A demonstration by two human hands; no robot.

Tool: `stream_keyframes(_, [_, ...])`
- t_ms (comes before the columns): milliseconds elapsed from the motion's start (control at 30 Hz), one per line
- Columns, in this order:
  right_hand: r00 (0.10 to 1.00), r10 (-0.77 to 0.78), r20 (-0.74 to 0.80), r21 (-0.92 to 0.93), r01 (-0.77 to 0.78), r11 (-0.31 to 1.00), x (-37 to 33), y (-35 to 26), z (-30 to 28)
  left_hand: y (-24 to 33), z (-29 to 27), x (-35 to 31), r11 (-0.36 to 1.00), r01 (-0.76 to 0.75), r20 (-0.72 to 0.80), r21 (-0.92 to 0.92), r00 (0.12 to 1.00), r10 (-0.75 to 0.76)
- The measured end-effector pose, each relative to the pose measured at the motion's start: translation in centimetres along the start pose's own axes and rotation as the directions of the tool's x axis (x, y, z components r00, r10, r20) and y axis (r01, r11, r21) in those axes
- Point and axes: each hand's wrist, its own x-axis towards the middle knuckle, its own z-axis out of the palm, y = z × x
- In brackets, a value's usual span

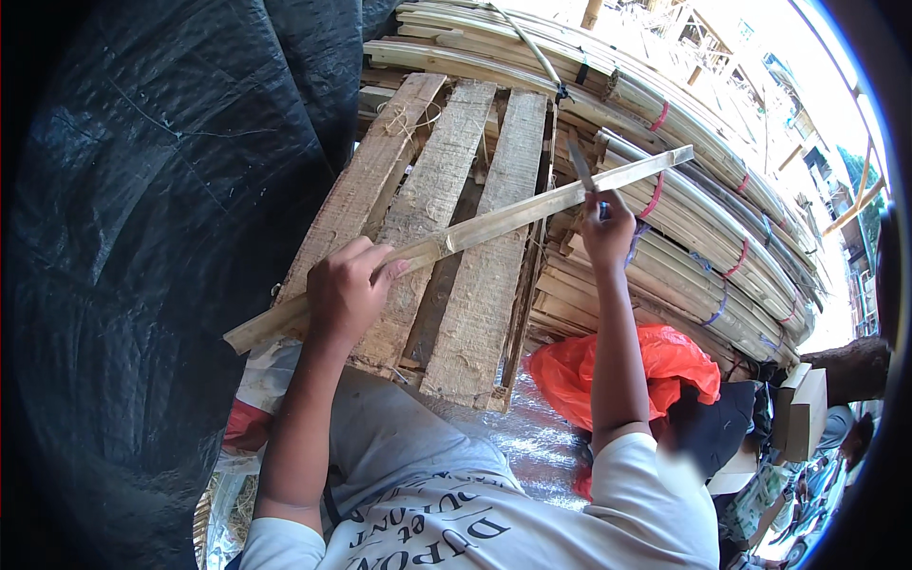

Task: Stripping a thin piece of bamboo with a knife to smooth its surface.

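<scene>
A long, pale bamboo strip (503, 218) slants across a wooden slatted pallet (427, 190), its far right end sticking out past the pallet's edge. My left hand (350, 287) wraps around the strip toward its lower left end, thumb along the top. In my right hand (608, 228) is a knife (580, 163), gripped by its handle with the blade pointing up and away. The blade crosses beside the strip near its right part; whether it touches the strip I cannot tell. The fingers of my right hand partly hide the handle.
Bundles of bamboo strips (655, 228), bound with coloured ties, are stacked behind and to the right. A black tarp (171, 237) hangs on the left. An orange-red plastic bag (570, 375) lies right of the pallet, near a cardboard box (800, 413). Thin fibre shavings (408, 116) lie on the pallet's far end.
</scene>
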Motion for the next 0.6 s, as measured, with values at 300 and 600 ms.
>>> stream_keyframes(300, [0.995, -0.003, 0.102, 0.038, -0.001, 0.999, -0.2, 1.7, -0.3, 0.2, -0.3, 0.0, 1.0, -0.009, -0.021, 0.008, 1.0, 0.009])
stream_keyframes(600, [0.988, -0.118, 0.103, 0.056, 0.112, 0.992, -1.4, 3.5, 0.8, 0.1, -0.1, -0.2, 1.0, 0.015, 0.001, -0.01, 1.0, -0.015])
